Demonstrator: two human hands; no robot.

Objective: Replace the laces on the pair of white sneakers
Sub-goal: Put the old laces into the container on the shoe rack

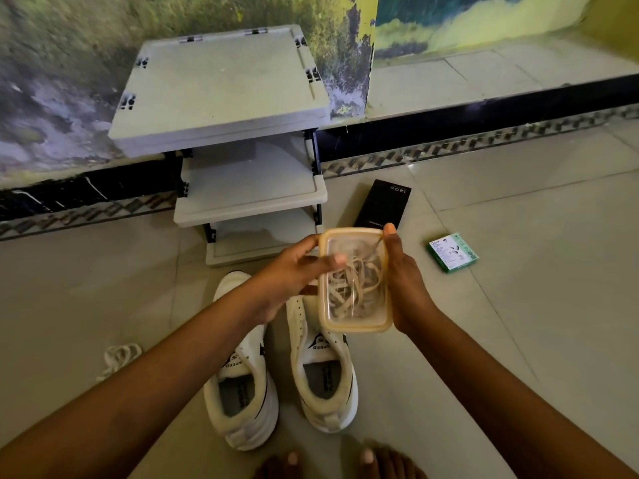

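Two white sneakers stand side by side on the tiled floor, the left sneaker (242, 385) and the right sneaker (325, 371), both without laces. Above them I hold a clear plastic container (356, 319) with a yellowish lid; beige laces (352, 285) lie coiled inside. My left hand (290, 274) grips its left side with the thumb across the lid. My right hand (404, 278) grips its right edge. A bundle of white laces (119, 357) lies on the floor to the left.
A grey three-tier plastic rack (224, 98) stands against the wall ahead. A black box (383, 205) and a small green box (453, 252) lie on the floor to the right. My bare toes (339, 461) show at the bottom edge.
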